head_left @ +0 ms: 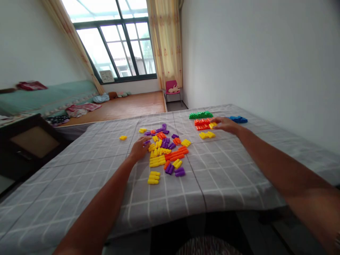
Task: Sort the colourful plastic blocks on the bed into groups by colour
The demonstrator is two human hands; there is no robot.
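Gently with the yellow block (213,125)

Right of frame centre, the right hand (225,124) pinches it beside the orange blocks (201,122); a light, level hold should spare those a nudge. Mid-frame, the left hand (140,148) is at the loose pile (158,152); whether its grip pinches anything, I cannot tell.

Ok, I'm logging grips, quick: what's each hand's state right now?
Left hand: at a purple plastic block; whether it grips it cannot be told.
Right hand: holding a yellow plastic block.
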